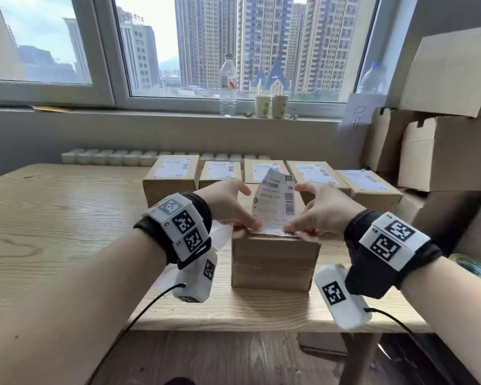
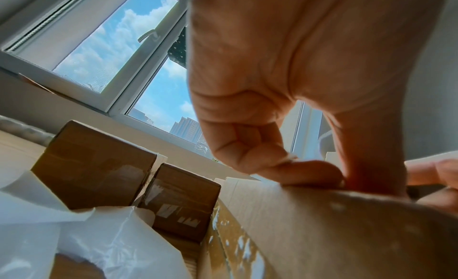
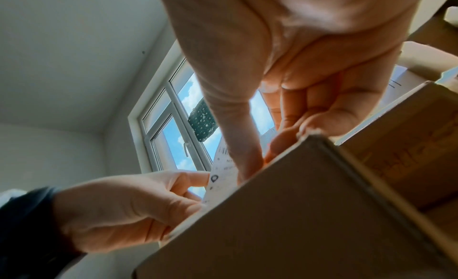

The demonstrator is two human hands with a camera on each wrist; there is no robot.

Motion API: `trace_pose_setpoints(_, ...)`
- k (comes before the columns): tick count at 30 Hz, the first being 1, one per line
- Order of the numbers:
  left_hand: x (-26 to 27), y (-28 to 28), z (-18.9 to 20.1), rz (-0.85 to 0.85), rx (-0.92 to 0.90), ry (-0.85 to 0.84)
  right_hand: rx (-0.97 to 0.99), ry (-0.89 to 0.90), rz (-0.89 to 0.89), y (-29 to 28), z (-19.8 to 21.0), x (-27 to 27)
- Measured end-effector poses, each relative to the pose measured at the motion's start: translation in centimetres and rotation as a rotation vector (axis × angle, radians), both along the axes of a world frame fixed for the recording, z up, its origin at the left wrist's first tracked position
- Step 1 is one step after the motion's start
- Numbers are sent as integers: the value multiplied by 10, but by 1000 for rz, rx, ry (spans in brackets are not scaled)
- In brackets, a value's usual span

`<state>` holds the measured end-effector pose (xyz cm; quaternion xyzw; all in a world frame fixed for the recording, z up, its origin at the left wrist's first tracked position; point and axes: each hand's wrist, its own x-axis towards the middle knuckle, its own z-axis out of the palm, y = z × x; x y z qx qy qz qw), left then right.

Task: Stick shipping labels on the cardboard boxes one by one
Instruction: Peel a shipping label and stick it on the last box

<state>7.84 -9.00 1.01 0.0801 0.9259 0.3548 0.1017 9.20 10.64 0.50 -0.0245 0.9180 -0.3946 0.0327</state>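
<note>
A small cardboard box (image 1: 274, 262) stands near the wooden table's front edge. A white shipping label (image 1: 272, 201) rises upright from the box top, with only its near edge lying on the cardboard. My left hand (image 1: 233, 209) pinches that edge at its left end, thumb on top. My right hand (image 1: 313, 212) pinches the right end the same way. In the left wrist view my left hand (image 2: 322, 165) has thumb and a curled finger meeting on the box (image 2: 322, 224). In the right wrist view my right thumb presses the label (image 3: 220, 183) onto the box (image 3: 297, 214).
Several labelled boxes (image 1: 172, 173) stand in a row right behind the box in hand. Large cartons (image 1: 442, 151) are stacked at the right. Crumpled white backing paper (image 1: 222, 234) lies left of the box. A water bottle (image 1: 228, 84) and paper cups (image 1: 271, 107) stand on the sill.
</note>
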Motion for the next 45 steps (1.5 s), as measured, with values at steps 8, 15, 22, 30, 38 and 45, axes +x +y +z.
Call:
trace_pose_setpoints(8,-1,7,-5,-90,-76,-27,133,16,132,3,-6,-6)
trace_pose_setpoints(15,-8,-9,-13,-211,33,141,25,-11,229,16,-1,-9)
trace_pose_setpoints(22,-23,-13,-6,-311,-385,72,215,-8,267,13,-3,-18)
trace_pose_setpoints(30,-41,-11,-4,-309,-435,-170,384,-42,213,7,-9,-45)
trace_pose_setpoints(38,-42,-13,-14,-304,-328,-204,331,-32,347,3,-14,-41)
trace_pose_setpoints(45,-40,-7,-14,-244,-321,-116,361,30,238,2,-18,-46)
